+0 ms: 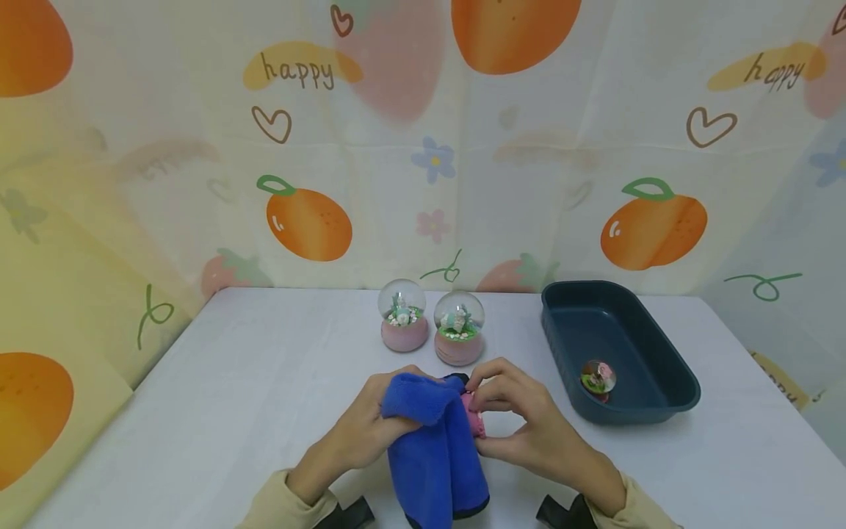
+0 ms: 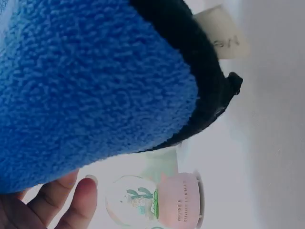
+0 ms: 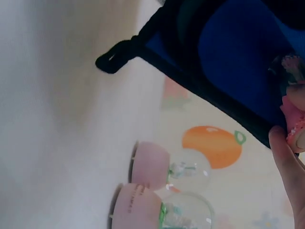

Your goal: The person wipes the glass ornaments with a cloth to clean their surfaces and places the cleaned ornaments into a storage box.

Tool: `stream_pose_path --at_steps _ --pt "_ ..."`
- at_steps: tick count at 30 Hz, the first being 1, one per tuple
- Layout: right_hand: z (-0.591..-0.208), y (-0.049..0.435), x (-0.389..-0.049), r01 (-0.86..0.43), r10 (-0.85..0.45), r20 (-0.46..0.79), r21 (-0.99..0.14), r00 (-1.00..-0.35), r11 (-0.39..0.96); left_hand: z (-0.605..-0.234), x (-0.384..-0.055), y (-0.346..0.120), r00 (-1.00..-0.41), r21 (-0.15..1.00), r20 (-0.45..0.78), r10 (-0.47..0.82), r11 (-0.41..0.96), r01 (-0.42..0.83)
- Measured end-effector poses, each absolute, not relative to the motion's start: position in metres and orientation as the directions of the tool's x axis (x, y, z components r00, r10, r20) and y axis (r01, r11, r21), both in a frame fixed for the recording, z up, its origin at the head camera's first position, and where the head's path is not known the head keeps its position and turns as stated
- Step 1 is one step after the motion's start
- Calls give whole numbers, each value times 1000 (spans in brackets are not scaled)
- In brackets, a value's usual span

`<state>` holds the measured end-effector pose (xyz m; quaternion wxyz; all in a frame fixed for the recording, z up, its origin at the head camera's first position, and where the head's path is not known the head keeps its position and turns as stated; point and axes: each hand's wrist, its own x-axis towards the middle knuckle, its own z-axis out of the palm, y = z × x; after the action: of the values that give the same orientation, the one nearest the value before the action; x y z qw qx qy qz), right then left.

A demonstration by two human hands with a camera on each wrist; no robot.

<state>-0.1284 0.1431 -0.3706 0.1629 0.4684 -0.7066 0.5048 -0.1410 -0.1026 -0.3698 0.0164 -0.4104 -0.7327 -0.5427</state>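
Observation:
My left hand (image 1: 362, 430) grips a blue plush cloth (image 1: 429, 455) with black edging, which hangs down in front of me over the table. A small snow globe (image 1: 474, 417) with a pink base sits against the cloth. My right hand (image 1: 529, 422) pinches that base between thumb and fingers. Most of its glass is hidden by the cloth in the head view. In the right wrist view the pink base (image 3: 290, 112) shows beside the fingers, with the blue fabric behind. A pale tag (image 2: 223, 36) sticks out from the cloth's edge in the left wrist view.
Two larger snow globes (image 1: 403, 323) (image 1: 459, 330) with pink bases stand side by side beyond my hands. At the right is a dark blue tray (image 1: 634, 316), holding another small globe (image 1: 598, 378) near its front left. A printed fruit curtain (image 1: 370, 154) hangs behind the white table (image 1: 277, 353).

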Motion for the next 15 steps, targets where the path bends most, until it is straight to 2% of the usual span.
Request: stream_pose_path --at_steps 2,5,8,11,15 --pt "-369 145 -129 -853 -493 727 -518 -478 63 -369 -141 -102 -688 815 425 588 82 573" --pt "-368 147 -131 -902 -487 774 -426 -405 73 -368 -140 -100 -727 885 278 628 127 448" --pt "-366 148 -133 -929 -484 800 -363 -354 79 -369 -139 -99 -732 927 136 667 174 331" --pt "-365 148 -133 -931 -483 802 -353 -350 88 -368 -138 -99 -727 934 90 681 196 299" --pt "-365 148 -133 -916 -474 789 -383 -392 120 -368 -136 -98 -738 923 119 664 201 329"
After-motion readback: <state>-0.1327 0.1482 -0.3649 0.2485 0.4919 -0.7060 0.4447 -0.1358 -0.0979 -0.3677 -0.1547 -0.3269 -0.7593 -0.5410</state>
